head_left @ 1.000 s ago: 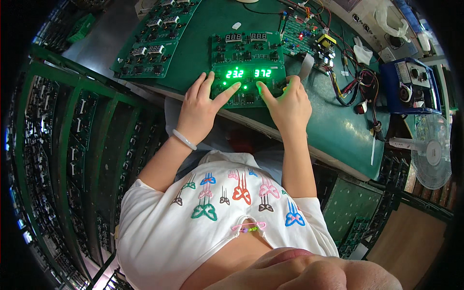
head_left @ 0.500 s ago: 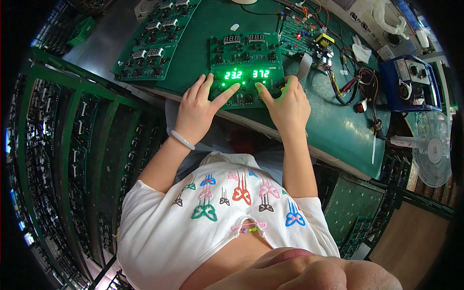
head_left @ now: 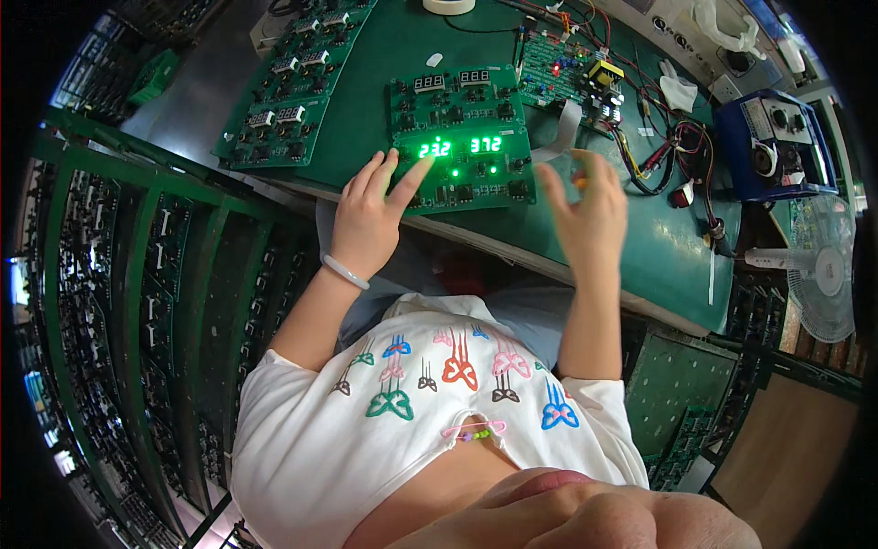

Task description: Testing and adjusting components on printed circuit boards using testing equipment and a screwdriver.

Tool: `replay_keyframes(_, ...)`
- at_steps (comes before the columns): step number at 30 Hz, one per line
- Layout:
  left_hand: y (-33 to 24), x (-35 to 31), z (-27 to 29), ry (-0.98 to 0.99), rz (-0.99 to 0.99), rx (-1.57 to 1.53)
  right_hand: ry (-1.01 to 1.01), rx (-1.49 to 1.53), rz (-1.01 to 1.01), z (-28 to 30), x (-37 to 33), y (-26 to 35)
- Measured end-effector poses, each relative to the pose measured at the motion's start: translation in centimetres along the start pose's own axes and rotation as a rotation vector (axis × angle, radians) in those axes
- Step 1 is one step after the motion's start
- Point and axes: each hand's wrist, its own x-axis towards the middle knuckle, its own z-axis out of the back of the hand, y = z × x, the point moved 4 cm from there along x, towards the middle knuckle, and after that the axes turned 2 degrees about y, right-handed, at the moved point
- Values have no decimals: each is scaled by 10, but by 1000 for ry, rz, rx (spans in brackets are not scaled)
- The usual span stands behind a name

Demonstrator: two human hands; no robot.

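Note:
A green circuit board panel (head_left: 462,117) lies near the front edge of the table, its lower pair of digit displays (head_left: 460,146) lit green. My left hand (head_left: 366,220) grips the panel's left side, the thumb lying across its face just below the lit digits and the fingers along the edge. Off to the right of the panel is my right hand (head_left: 590,206), raised with thumb and fingers apart. It is slightly blurred, and a small orange spot shows among its fingers. Close by, a grey ribbon cable (head_left: 564,133) runs from the panel toward a wired board (head_left: 567,73).
More green display boards (head_left: 291,105) lie at the far left of the table (head_left: 649,265). Tangled wires (head_left: 672,169), a blue-cased device (head_left: 777,146) and a small fan (head_left: 823,270) stand right. Racks of boards (head_left: 155,274) fill the left side.
My right hand has let go of the panel's right side and moved right, its thumb off the board. My left thumb has shifted slightly left and the panel sits slightly turned.

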Motion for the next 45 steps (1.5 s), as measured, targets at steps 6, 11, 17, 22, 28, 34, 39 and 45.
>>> replay_keyframes(6,16,7,-1,-33,79,-232,-252,-250,47,67,59,-124)
replay_keyframes(11,13,10,1,9,60,-203,-432,-461,-191,142,111,-216)
replay_keyframes(17,19,12,6,49,61,-231,-333,-535,-112,173,157,-243)
replay_keyframes(22,16,14,9,35,66,-235,-226,-428,-26,170,170,-256)
replay_keyframes(28,14,14,13,65,76,-213,-200,-404,17,171,176,-267)
replay_keyframes(34,17,12,8,20,61,-224,-207,-353,46,173,172,-263)
replay_keyframes(39,16,14,8,49,61,-209,-224,-361,48,176,168,-267)
replay_keyframes(45,17,11,6,49,61,-181,-222,-378,17,174,168,-260)
